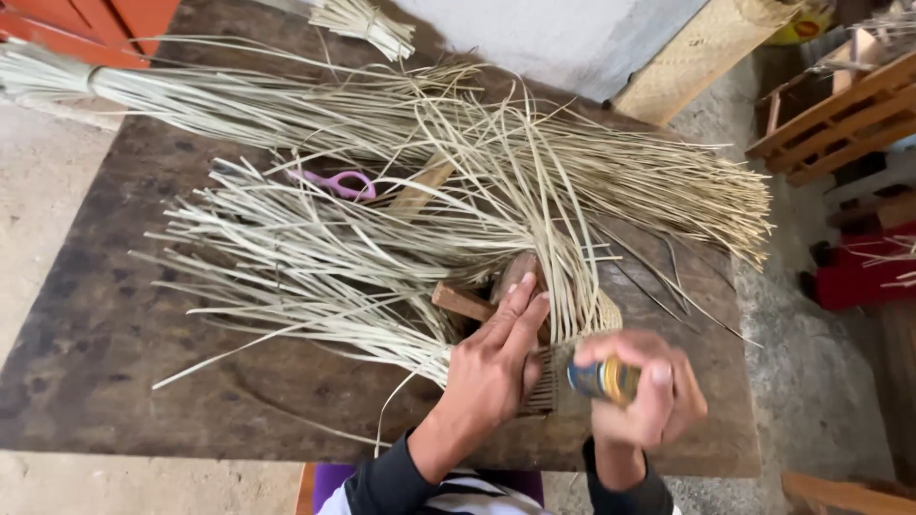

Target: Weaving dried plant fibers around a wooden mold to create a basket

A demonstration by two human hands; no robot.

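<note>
Pink-handled scissors (343, 183) lie among loose reed strips (315, 257) on the dark wooden table (114, 334). The left hand (491, 367) presses flat, fingers together, on the woven piece (572, 334). The right hand (641, 386) curls tight around a small can (603, 379).

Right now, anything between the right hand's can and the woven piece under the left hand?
Nothing visible. The right hand holds the small can right beside the woven piece; the left hand lies flat on it.
</note>
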